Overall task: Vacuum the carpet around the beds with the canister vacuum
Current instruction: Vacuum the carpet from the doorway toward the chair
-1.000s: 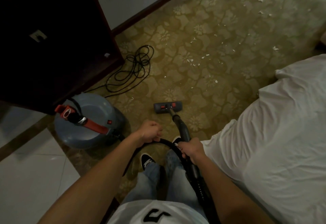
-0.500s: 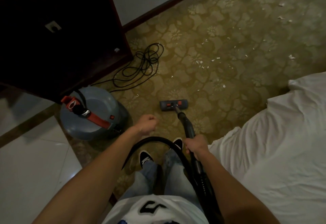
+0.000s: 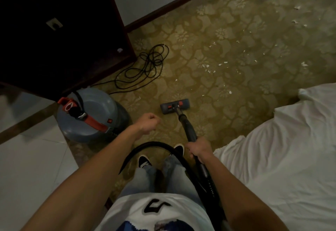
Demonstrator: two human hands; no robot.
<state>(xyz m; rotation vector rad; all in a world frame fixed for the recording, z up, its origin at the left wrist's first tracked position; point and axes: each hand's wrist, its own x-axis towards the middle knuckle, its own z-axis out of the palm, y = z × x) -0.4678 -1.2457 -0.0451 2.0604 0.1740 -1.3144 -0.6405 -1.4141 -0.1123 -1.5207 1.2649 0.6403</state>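
A grey canister vacuum [image 3: 91, 114] with a red handle stands on the floor at my left. Its black hose [image 3: 154, 146] loops in front of my feet up to the wand [image 3: 188, 129]. The wand ends in a grey floor head [image 3: 174, 106] lying flat on the patterned olive carpet [image 3: 227, 52]. My right hand [image 3: 199, 148] grips the wand near its upper end. My left hand [image 3: 149, 123] hovers loosely curled over the carpet between the canister and the floor head, holding nothing. White scraps [image 3: 207, 66] are scattered on the carpet ahead.
A bed with white sheets [image 3: 281, 149] fills the right side. A dark wooden cabinet [image 3: 54, 30] stands at the upper left, with a coiled black power cord [image 3: 145, 67] beside it. White tile floor [image 3: 27, 167] lies to the left. A wall with dark skirting [image 3: 172, 5] runs behind.
My left hand has let go of the hose and moved up and left, away from it. The floor head stays on the carpet in front of me.
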